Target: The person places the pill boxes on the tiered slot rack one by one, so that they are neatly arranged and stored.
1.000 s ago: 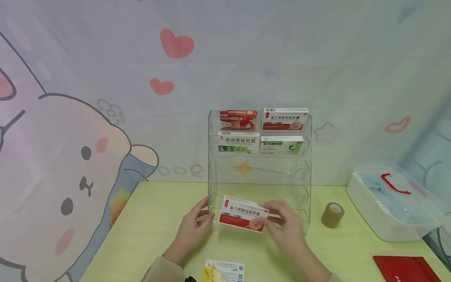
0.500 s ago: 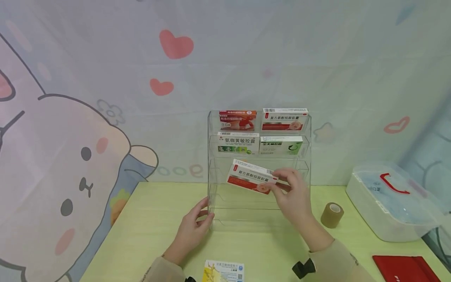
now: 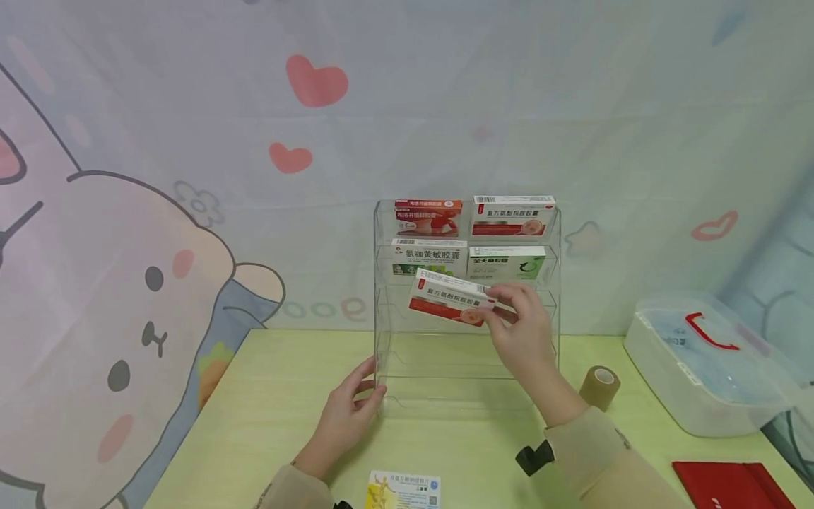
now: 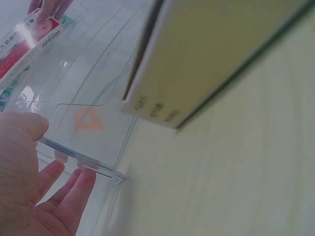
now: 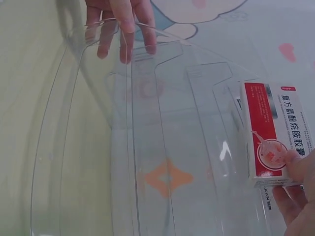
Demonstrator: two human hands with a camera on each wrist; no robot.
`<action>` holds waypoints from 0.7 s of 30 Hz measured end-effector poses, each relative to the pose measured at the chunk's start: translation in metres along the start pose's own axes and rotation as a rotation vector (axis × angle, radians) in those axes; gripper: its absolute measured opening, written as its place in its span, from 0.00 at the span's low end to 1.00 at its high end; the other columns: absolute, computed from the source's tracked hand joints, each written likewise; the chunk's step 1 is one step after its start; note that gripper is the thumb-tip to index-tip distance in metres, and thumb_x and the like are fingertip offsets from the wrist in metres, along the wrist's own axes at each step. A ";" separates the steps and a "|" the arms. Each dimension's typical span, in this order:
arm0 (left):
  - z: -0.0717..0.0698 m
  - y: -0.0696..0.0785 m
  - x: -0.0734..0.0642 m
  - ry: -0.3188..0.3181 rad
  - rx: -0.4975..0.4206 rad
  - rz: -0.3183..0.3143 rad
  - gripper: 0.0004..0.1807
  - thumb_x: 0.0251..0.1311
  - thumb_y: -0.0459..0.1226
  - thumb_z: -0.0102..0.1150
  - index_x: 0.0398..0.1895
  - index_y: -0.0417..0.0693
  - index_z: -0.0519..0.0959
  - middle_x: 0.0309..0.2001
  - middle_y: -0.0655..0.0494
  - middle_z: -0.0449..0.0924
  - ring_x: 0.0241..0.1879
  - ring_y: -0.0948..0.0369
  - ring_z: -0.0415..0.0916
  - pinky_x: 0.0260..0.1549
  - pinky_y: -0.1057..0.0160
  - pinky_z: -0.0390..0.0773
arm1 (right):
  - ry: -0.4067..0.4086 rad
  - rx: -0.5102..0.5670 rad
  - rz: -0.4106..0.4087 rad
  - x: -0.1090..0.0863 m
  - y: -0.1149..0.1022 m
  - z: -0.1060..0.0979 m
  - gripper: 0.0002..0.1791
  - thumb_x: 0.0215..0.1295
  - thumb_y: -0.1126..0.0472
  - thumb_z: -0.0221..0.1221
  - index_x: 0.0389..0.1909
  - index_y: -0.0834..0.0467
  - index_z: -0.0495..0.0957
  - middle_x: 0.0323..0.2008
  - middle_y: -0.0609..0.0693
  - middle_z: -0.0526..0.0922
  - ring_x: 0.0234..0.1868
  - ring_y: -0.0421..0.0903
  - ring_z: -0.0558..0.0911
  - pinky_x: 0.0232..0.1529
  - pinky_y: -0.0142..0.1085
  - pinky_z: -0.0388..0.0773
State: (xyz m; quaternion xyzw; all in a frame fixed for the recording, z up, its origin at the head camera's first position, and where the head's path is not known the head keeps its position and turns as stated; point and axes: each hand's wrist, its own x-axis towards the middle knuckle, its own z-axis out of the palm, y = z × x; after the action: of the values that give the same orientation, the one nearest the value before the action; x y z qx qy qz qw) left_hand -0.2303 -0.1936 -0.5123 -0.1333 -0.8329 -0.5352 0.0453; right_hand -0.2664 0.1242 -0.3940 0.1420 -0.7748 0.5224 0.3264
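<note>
My right hand (image 3: 526,332) pinches the right end of a white and red medicine box (image 3: 448,302), thumb in front and fingers behind. Slightly tilted, the box hovers before the middle tiers of a clear acrylic display rack (image 3: 458,403). It overlaps the lower edge of a white and green box (image 3: 427,256) on the second tier. Low on the rack's left side, my left hand (image 3: 348,416) holds the side panel; in the left wrist view its thumb and fingers (image 4: 81,191) lie on opposite sides of that panel.
On the upper tiers stand a red box (image 3: 427,219), another white and red box (image 3: 514,218) and a pale green box (image 3: 506,265). A yellow and white box (image 3: 407,489) lies in front. Rightward are a brown tape roll (image 3: 600,387), a lidded plastic case (image 3: 699,382) and a red pouch (image 3: 731,482).
My right hand has lifted the white and red medicine box from the bottom tier's level to just below the second tier. My left hand has stayed on the rack's side.
</note>
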 end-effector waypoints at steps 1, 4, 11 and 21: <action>0.000 0.000 0.000 -0.001 0.003 0.000 0.34 0.79 0.38 0.66 0.84 0.50 0.69 0.77 0.41 0.77 0.65 0.41 0.85 0.59 0.57 0.91 | 0.000 -0.003 0.004 0.001 0.001 0.001 0.18 0.61 0.77 0.76 0.50 0.69 0.83 0.54 0.61 0.80 0.56 0.58 0.90 0.57 0.24 0.87; 0.000 0.000 0.000 0.001 0.007 0.003 0.34 0.78 0.38 0.66 0.83 0.49 0.69 0.76 0.41 0.77 0.65 0.42 0.86 0.59 0.57 0.92 | -0.001 0.005 0.011 0.003 0.002 0.004 0.18 0.61 0.77 0.75 0.50 0.70 0.84 0.55 0.62 0.80 0.57 0.59 0.90 0.57 0.24 0.87; 0.000 0.001 -0.001 0.005 0.008 0.003 0.33 0.78 0.37 0.66 0.83 0.48 0.69 0.76 0.40 0.77 0.64 0.42 0.86 0.59 0.57 0.92 | -0.028 0.019 0.038 0.008 0.001 0.012 0.17 0.63 0.76 0.75 0.51 0.69 0.84 0.56 0.60 0.79 0.60 0.57 0.86 0.61 0.40 0.89; 0.000 0.000 0.000 0.005 0.010 -0.001 0.34 0.78 0.37 0.66 0.83 0.49 0.69 0.76 0.41 0.78 0.65 0.42 0.86 0.59 0.59 0.91 | -0.067 -0.027 0.032 0.014 0.000 0.020 0.15 0.65 0.77 0.72 0.51 0.69 0.84 0.58 0.60 0.80 0.60 0.57 0.86 0.63 0.39 0.90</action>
State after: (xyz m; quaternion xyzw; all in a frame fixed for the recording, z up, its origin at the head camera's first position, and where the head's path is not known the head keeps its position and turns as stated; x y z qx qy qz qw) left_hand -0.2303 -0.1938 -0.5127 -0.1314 -0.8356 -0.5312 0.0478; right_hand -0.2842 0.1085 -0.3897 0.1429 -0.7944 0.5120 0.2938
